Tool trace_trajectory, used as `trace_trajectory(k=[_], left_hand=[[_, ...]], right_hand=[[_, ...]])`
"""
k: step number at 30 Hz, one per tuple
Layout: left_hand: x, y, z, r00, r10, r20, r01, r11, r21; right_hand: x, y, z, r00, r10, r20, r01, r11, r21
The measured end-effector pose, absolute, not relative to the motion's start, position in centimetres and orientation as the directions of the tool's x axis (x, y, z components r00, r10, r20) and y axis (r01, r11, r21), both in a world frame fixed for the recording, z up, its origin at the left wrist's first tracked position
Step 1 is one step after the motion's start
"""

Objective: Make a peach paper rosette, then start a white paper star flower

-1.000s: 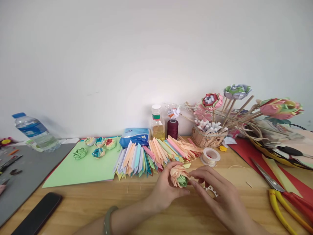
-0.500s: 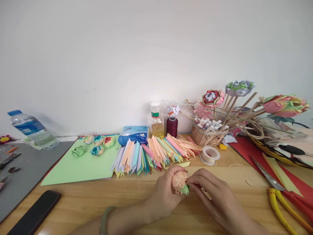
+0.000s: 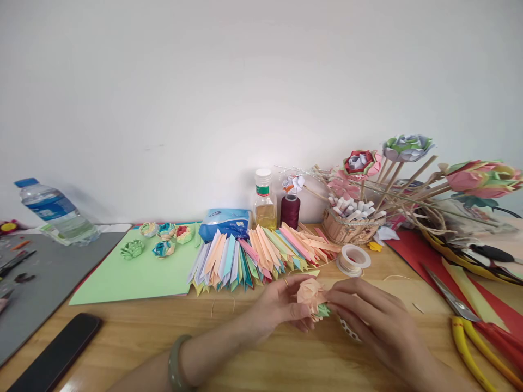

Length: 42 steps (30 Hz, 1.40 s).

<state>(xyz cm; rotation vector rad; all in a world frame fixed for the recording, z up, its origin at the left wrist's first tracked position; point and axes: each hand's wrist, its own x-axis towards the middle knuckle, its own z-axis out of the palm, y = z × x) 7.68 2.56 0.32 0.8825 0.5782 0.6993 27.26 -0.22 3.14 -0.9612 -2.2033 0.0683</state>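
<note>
A peach paper flower [image 3: 310,295] with green paper at its lower right is held just above the table, near the front. My left hand [image 3: 281,306] grips it from the left, thumb in front and fingers behind. From the right, my right hand [image 3: 370,313] pinches the flower's edge between thumb and fingertips. A small white dotted object [image 3: 350,330] peeks out below my right fingers, mostly hidden. Behind the hands lies a long row of folded paper strips [image 3: 232,262] in several colours. A white spool [image 3: 353,260] stands just beyond my right hand.
Several small paper flowers [image 3: 164,249] rest on a green sheet [image 3: 122,283]. Yellow-and-red-handled scissors [image 3: 461,310] lie at right, a phone [image 3: 59,351] at left. Along the wall stand a tissue pack [image 3: 226,223], an oil bottle [image 3: 265,201], dark thread [image 3: 290,211] and a basket [image 3: 351,228].
Both hands and the flower have shifted slightly right in the picture, and the view has moved a little. My left thumb now lies across the flower's front, and the dotted object shows more.
</note>
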Motion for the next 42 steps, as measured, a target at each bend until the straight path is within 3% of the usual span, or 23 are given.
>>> trace_trajectory(k=[2,5,8,16,29,38,42], left_hand=[[7.8,2.6,0.2,0.588,0.8,-0.119,-0.376,0.4,0.836],[7.8,2.6,0.1,0.532,0.846,-0.049,-0.431,0.32,0.844],[7.8,2.4,0.3,0.55,0.835,-0.012,-0.422,0.291,0.859],[7.9,2.1,0.8,0.514,0.856,0.047,-0.385,0.181,0.905],[7.7,1.9,0.8,0.501,0.863,0.065,-0.289,0.096,0.953],[7.7,1.9,0.4,0.459,0.886,0.066,-0.289,0.078,0.954],[7.7,1.9,0.7,0.46,0.886,0.053,-0.275,0.086,0.958]], right_hand=[[26.7,-0.4,3.9,-0.333,0.735,0.59,0.61,0.645,-0.46],[26.0,-0.8,4.8,-0.241,0.866,0.438,0.558,0.493,-0.668],[25.6,-0.8,5.0,-0.236,0.926,0.294,0.54,0.376,-0.753],[25.5,-0.5,4.4,-0.135,0.972,0.192,0.575,0.235,-0.783],[25.4,-0.6,4.5,-0.164,0.971,0.176,0.555,0.239,-0.797],[25.5,-0.3,5.0,-0.23,0.973,-0.007,0.373,0.081,-0.924],[25.4,-0.2,4.9,-0.255,0.967,0.023,0.366,0.118,-0.923]])
